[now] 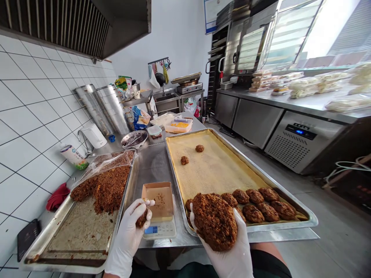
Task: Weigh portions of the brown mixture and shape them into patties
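My right hand [232, 251], in a white glove, cups a large lump of brown crumbly mixture [214, 221] over the near edge of the baking tray [304, 220]. My left hand [127, 235], also gloved, pinches a small piece of the mixture [142, 219] beside a cardboard dish [158, 200] that sits on a small digital scale [159, 229]. Several formed brown patties [261, 204] lie in rows at the tray's near end on a yellow mat [214, 170]. Two small balls [191, 154] lie farther up the mat.
A metal tray [78, 235] at the left holds a heap of the brown mixture [107, 187] under loose plastic wrap. A red cloth [58, 197] and a dark phone [27, 237] lie by the tiled wall. Containers [178, 125], a bowl [133, 139] and steel counters [290, 104] stand beyond.
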